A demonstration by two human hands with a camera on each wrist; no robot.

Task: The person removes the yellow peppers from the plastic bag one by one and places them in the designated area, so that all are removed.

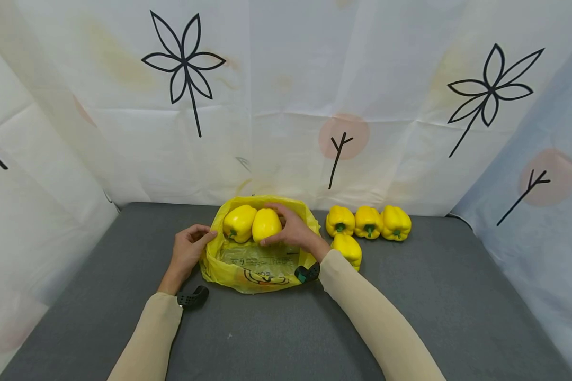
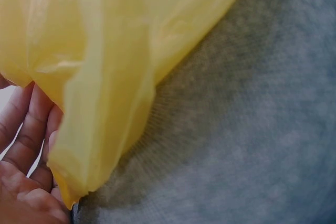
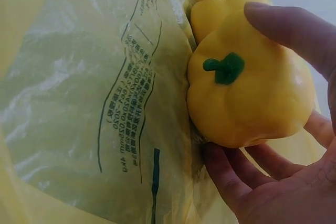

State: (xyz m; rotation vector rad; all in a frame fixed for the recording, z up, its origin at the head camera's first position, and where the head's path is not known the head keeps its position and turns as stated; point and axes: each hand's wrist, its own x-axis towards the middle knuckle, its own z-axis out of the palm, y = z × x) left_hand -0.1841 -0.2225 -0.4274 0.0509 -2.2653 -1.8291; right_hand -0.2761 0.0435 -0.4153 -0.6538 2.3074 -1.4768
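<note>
A yellow plastic bag (image 1: 262,283) lies spread open on the dark table, its printed inner side facing up. Inside it, toward the back, one yellow bell pepper (image 1: 238,222) rests beside a second yellow bell pepper (image 1: 266,226). My right hand (image 1: 295,228) grips that second pepper, thumb on one side and fingers on the other; its green stem (image 3: 227,68) shows in the right wrist view. With thumb and fingers, my left hand (image 1: 189,250) holds the bag's left rim. Yellow film (image 2: 110,77) hangs in front of part of that hand in the left wrist view.
Right of the bag, three yellow bell peppers (image 1: 368,222) stand in a row near the table's back edge. Another yellow pepper (image 1: 348,250) sits in front of them, partly behind my right forearm. A white patterned cloth (image 1: 286,95) hangs behind the grey table (image 1: 457,296).
</note>
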